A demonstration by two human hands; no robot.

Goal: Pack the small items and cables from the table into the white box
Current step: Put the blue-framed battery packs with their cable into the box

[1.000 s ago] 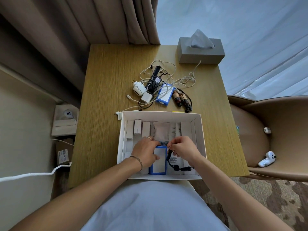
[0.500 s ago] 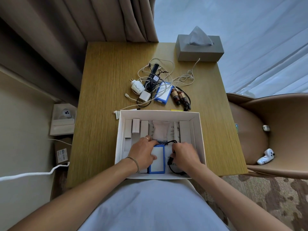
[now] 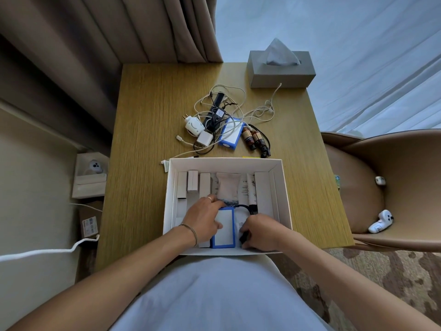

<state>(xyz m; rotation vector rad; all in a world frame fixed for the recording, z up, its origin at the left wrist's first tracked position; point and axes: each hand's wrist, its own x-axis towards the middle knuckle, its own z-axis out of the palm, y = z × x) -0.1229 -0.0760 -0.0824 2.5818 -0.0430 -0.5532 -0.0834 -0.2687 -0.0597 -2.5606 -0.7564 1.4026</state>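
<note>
Inside white box [image 3: 285, 187], near edge: left hand [image 3: 202, 219] flat on blue pack [image 3: 223, 228]; right hand [image 3: 260, 231] pinches black cable [image 3: 245, 207]. Wooden tabletop [image 3: 152, 120], curtains [image 3: 119, 32] beyond.

Both hands, left hand [image 3: 202, 219] and right hand [image 3: 260, 234], inside white box [image 3: 285, 199]

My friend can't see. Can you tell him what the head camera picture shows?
Two hands, left hand and right hand, tuck a blue pack and black cable into a white box on a table. More cables and chargers wait behind it.
</note>
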